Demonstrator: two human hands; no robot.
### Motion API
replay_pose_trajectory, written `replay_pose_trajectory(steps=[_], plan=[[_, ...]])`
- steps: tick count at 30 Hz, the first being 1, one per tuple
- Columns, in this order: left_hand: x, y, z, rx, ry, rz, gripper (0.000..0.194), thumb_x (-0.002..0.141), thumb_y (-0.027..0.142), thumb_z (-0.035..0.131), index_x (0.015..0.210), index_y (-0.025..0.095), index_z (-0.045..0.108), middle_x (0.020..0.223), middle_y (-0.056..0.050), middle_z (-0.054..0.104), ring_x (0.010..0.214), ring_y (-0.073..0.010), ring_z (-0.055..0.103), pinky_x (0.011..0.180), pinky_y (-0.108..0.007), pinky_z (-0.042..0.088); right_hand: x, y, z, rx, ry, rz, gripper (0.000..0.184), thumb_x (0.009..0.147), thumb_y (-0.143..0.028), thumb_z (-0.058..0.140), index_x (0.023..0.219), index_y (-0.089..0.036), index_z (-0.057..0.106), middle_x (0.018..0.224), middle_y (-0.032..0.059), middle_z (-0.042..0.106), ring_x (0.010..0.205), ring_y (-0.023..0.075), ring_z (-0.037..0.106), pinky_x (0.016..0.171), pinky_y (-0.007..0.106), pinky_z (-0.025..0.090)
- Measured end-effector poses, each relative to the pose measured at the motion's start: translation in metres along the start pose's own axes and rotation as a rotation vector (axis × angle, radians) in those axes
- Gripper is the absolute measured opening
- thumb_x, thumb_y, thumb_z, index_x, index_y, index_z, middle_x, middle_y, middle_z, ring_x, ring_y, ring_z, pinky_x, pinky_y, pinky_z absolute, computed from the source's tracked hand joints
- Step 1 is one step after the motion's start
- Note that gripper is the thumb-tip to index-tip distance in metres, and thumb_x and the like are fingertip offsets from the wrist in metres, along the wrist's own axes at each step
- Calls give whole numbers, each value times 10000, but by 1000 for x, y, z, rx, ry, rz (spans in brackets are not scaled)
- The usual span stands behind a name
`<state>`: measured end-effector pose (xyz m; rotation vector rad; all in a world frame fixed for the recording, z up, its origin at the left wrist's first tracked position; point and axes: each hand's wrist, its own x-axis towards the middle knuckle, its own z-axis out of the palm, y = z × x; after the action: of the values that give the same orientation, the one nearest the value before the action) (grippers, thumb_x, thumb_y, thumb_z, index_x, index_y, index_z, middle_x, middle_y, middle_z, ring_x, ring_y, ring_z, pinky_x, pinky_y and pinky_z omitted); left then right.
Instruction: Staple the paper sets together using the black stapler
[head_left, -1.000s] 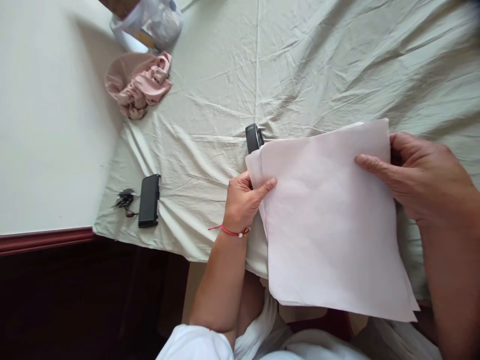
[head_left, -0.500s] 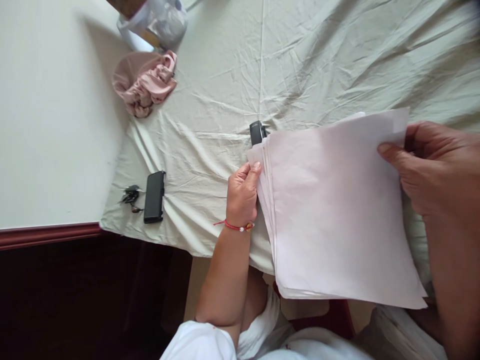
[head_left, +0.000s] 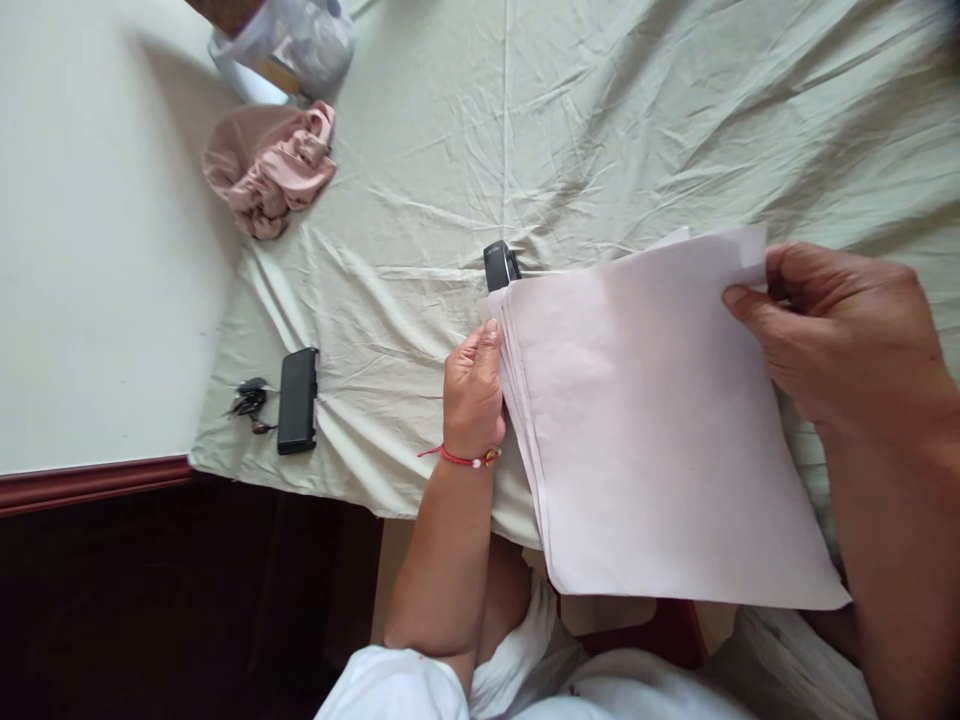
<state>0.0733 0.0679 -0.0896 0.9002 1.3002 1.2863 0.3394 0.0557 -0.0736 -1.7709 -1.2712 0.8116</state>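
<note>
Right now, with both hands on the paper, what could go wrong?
The fanned stack of white rectangular paper sheets looks uneven near the left hand, so sheets might slip. Its lower edge extends beyond the pale green cloth, so dropped sheets could fall past it. Its upper-left corner hides part of a small black object and might knock it.

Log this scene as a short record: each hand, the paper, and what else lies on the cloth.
left hand: pinching the left edge of the white paper sheets; red bracelet on its wrist
right hand: pinching their upper right corner
paper: several sheets, edges fanned at left, no writing visible on top
behind paper: black stapler-like object, partly hidden
left side: black rectangular case, dark tangle beside it
far left: crumpled pink fabric
surface: wrinkled pale-green cloth
</note>
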Motion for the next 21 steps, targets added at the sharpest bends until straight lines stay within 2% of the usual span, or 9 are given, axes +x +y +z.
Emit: replay_pose_trajectory(steps=[6,13,17,21], plan=[[0,0,2,6,18,21,279,867,466,716,959,209,771,960,-56,801,1097,-228,729,911,-333,593,0,-2,-1,-46,-17,16,220,836,-389,631,926,-212,726,748,-14,600,641,64,461,526,179,305],[-2,0,0,111,-20,47,265,833,427,769,965,197,773,900,-30,788,911,-173,730,827,-274,565,-3,-1,2,-82,-46,7,203,854,-380,608,900,-213,712,817,-37,659,661,59,504,526,188,314],[-2,-2,-1,197,-30,58,269,825,420,778,968,192,781,888,-25,788,848,-168,722,784,-278,561,-2,-5,3,-130,-47,-1,258,851,-402,615,1018,-254,745,884,-31,701,700,82,568,547,199,353],[-3,1,2,106,-32,52,249,806,416,797,953,216,778,938,-29,798,928,-196,740,843,-317,590,0,-9,3,-131,-32,68,454,818,-456,683,1238,-282,680,982,8,726,754,130,644,560,202,417]])
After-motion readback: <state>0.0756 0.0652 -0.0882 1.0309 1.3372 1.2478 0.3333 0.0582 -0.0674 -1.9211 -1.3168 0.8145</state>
